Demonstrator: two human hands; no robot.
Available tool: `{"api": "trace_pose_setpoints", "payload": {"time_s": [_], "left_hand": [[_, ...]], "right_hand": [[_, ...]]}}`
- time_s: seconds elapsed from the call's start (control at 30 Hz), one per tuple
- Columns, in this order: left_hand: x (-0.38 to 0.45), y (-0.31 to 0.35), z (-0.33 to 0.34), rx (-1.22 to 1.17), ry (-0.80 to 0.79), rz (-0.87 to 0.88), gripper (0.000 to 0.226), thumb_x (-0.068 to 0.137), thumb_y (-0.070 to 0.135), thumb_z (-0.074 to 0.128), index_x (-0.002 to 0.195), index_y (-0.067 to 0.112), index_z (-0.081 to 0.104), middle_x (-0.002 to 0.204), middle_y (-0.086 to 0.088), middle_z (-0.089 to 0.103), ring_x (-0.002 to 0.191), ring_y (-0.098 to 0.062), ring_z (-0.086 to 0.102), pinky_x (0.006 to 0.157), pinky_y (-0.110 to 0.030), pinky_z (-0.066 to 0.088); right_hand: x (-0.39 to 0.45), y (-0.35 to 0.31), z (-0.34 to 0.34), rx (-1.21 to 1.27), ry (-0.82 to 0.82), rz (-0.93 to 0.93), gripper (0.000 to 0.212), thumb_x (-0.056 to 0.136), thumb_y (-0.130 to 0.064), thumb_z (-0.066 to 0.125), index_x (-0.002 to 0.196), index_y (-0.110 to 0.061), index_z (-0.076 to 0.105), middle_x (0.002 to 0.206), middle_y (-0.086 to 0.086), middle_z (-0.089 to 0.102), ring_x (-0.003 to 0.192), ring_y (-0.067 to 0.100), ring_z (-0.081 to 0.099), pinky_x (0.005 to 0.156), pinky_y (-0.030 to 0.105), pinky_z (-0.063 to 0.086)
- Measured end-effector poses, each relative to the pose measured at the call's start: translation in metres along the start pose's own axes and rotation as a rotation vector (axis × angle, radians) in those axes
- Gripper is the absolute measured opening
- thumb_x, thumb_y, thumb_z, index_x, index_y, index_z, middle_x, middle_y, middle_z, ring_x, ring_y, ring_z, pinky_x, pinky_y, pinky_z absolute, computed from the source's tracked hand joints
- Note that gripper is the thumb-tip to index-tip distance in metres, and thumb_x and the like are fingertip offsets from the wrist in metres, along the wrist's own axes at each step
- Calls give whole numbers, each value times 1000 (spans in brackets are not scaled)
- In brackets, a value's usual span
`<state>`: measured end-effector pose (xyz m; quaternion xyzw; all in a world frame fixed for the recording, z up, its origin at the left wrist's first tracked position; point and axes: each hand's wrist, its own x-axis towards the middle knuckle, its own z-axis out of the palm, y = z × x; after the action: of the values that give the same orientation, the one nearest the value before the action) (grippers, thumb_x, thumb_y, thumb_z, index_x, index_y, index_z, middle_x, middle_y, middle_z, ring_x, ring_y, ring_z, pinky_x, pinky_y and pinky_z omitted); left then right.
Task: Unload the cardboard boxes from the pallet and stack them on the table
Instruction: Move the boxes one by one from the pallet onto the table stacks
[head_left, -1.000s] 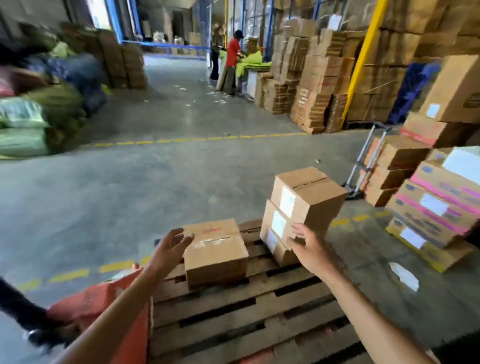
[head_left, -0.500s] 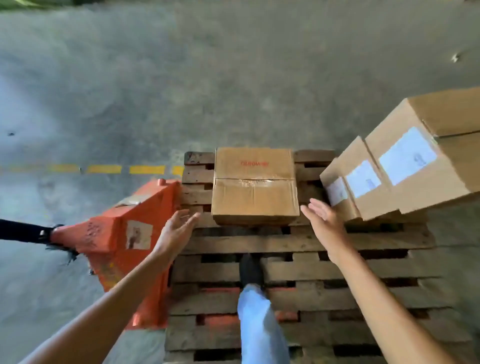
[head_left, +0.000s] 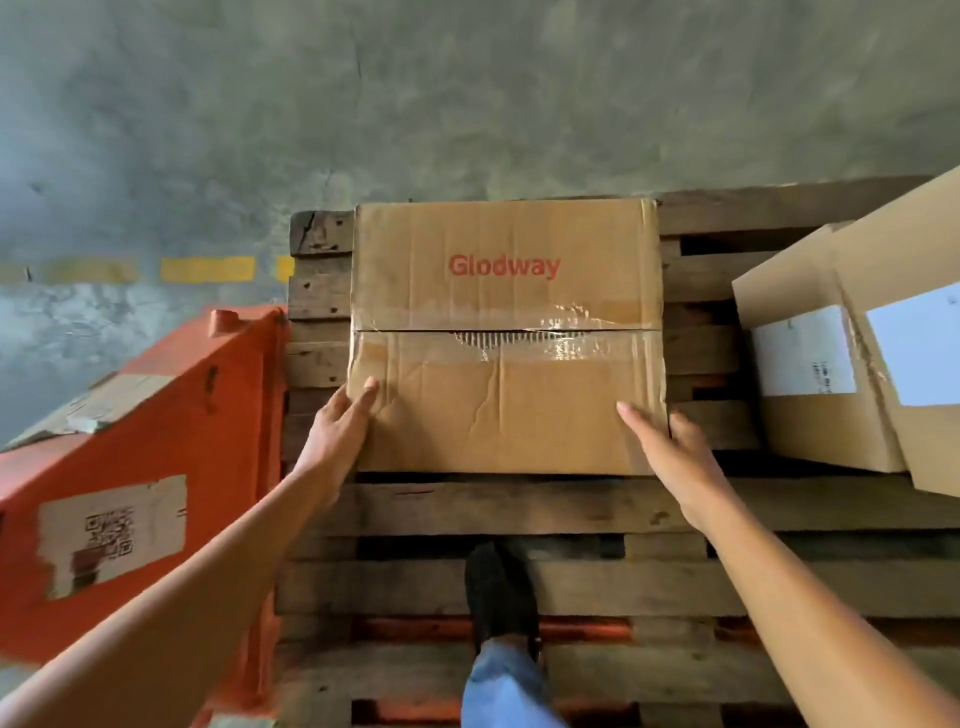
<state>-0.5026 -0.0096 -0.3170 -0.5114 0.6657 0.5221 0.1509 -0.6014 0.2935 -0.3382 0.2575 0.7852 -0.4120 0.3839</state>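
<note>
Left hand (head_left: 340, 423) and right hand (head_left: 670, 457), fingers straight, flanking the box (head_left: 506, 338) on the pallet (head_left: 519, 506); contact unclear. Neighbouring boxes (head_left: 831, 364) cut off at right.

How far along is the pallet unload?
Done: cannot tell; no table in view. In hand: left hand and right hand lie with straight fingers on the Glodway box, which sits on the pallet, unlifted. Left: that box plus the labelled boxes at right.
</note>
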Motion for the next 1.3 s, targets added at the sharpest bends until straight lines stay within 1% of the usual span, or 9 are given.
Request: {"api": "trace_pose_setpoints", "payload": {"time_s": [0.17, 0.3, 0.4, 0.53, 0.73, 0.97, 1.1, 1.23, 1.3], "left_hand": [[-10, 8, -13, -154, -46, -6, 33, 98, 38, 46, 130, 33, 50, 98, 19, 58, 88, 4, 54, 71, -13, 45], [-33, 21, -50, -299, -143, -16, 27, 93, 34, 57, 118, 44, 61, 116, 8, 66, 115, -22, 59, 101, -48, 45], [-65, 30, -82, -352, -135, 29, 33, 90, 35, 60, 123, 42, 59, 123, 0, 66, 111, -24, 62, 91, -45, 52], [-130, 38, -134, -377, -135, 115, 53, 91, 38, 58, 141, 38, 42, 127, -1, 56, 100, -18, 59, 72, -34, 50], [-282, 21, -246, -459, -222, 458, 62, 51, 67, 78, 110, 63, 58, 136, 3, 56, 118, -21, 58, 103, -46, 46], [-515, 26, -330, -574, -443, 870, 48, 89, 31, 61, 136, 37, 51, 127, 7, 62, 111, -11, 60, 83, -27, 48], [-627, 44, -330, -607, -592, 1006, 52, 88, 33, 61, 139, 36, 49, 132, 4, 57, 117, -18, 55, 97, -33, 44], [-730, 54, -304, -618, -763, 1124, 49, 93, 27, 57, 141, 30, 47, 136, 4, 56, 114, -12, 55, 89, -26, 43], [-778, 55, -289, -621, -842, 1159, 50, 93, 27, 57, 141, 32, 46, 138, 3, 53, 116, -13, 53, 87, -27, 43]], "right_hand": [[-19, -2, -5, 76, -3, -36, 75, 84, -58, 59, 148, -27, 33, 151, -2, 36, 135, 18, 36, 109, 40, 29], [-64, -28, -13, 203, -16, -154, 44, 88, -46, 61, 130, -39, 50, 116, -16, 57, 118, 9, 48, 101, 32, 34], [-108, -47, -13, 231, 15, -239, 56, 83, -54, 63, 136, -42, 47, 127, -11, 56, 122, 13, 48, 102, 36, 35], [-202, -60, -15, 283, 68, -392, 39, 89, -38, 64, 126, -44, 55, 104, -22, 59, 102, 1, 54, 91, 31, 36], [-434, -27, -21, 405, 317, -693, 52, 83, -44, 68, 131, -47, 50, 137, -12, 51, 129, 11, 44, 105, 31, 33], [-710, 42, -67, 541, 502, -950, 36, 82, -42, 69, 108, -64, 56, 119, -28, 59, 123, 5, 51, 108, 34, 37], [-833, 88, -116, 619, 681, -1026, 38, 81, -42, 70, 113, -59, 58, 132, -16, 58, 126, 8, 51, 111, 40, 37], [-930, 154, -166, 670, 862, -1043, 79, 47, -77, 74, 121, -58, 56, 132, -11, 61, 122, 15, 56, 104, 48, 43], [-976, 182, -185, 685, 949, -1091, 80, 44, -76, 75, 120, -54, 59, 127, -7, 64, 118, 17, 60, 101, 49, 47]]}}
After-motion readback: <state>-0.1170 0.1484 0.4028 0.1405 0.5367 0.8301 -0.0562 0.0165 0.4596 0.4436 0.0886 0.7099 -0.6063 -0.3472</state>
